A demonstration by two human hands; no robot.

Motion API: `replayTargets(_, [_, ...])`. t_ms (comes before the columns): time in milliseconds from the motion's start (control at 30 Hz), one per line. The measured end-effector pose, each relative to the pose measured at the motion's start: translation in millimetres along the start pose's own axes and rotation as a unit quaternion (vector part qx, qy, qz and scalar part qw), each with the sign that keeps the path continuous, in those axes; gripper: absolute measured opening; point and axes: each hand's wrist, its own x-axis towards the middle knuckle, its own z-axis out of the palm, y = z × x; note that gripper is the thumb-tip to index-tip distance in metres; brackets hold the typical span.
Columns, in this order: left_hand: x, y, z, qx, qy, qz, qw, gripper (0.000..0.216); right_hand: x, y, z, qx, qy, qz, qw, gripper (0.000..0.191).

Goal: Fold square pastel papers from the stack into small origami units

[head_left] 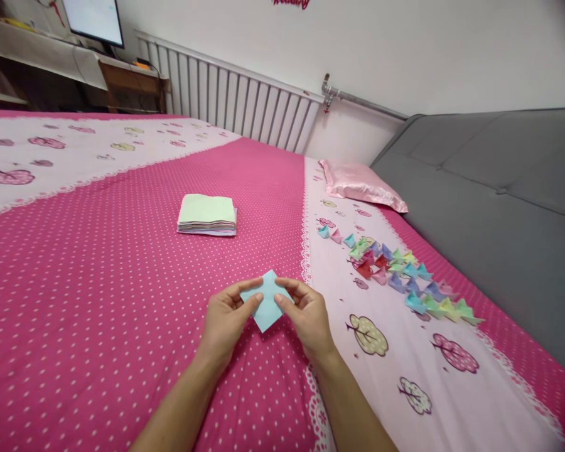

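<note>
A light blue square of paper [266,309] is held up in front of me, turned so that one corner points away and one points toward me. My left hand [231,314] pinches its left corner between thumb and fingers. On the opposite corner, my right hand [306,312] has the same kind of pinch. Both thumbs lie on the paper's upper face. Beyond my hands, a stack of coloured paper sheets [207,210] with a pale green sheet on top lies on the bed.
Several small folded paper boats [395,267] in many colours stand in rows to the right on the bedspread [136,301]. A pink pillow [360,185] lies by the grey headboard [494,182]. At the back are a radiator [235,94] and a desk with a monitor [94,22].
</note>
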Motion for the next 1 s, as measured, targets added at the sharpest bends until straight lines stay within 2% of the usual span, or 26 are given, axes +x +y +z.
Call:
replayTargets(100, [-0.1,0.2,0.8,-0.001,-0.01,0.008,1.0,0.046,1.8,2.2,1.1,-0.013,0.03,-0.018,0.999,0.025])
replayTargets(200, [-1.1,3.3,1.8,0.015,-0.012,0.013,1.0,0.069,2.0,2.0,0.9,-0.007,0.047,-0.026,0.999,0.034])
replayTargets(267, [-1.4,4.5,2.5,0.033,-0.012,0.002,0.999,0.076,1.6,1.4,0.6,0.005,0.05,-0.016,0.999,0.038])
replayTargets(467, [1.2,-2.1,2.6,0.072,-0.056,-0.064,0.994,0.036,1.7,1.0,0.3,0.071,0.067,0.048,0.994,0.029])
replayTargets(633, [1.9,-5.8,0.5,0.091,-0.095,-0.079,0.988,0.031,2.4,0.6,-0.3,0.09,0.062,0.079,0.991,0.029])
replayTargets(733, [2.3,-7.1,-1.3,0.128,-0.146,-0.072,0.978,0.025,1.9,0.2,-1.0,0.088,0.047,0.094,0.991,0.028])
replayTargets(833, [3.0,-9.0,-2.6,0.175,-0.2,-0.064,0.962,0.023,2.2,0.6,-2.9,0.066,0.059,0.103,0.991,0.025])
replayTargets(1000, [3.4,-10.9,-3.4,0.173,-0.195,-0.075,0.962,0.02,5.1,1.2,-6.8,0.037,0.093,0.116,0.988,0.028])
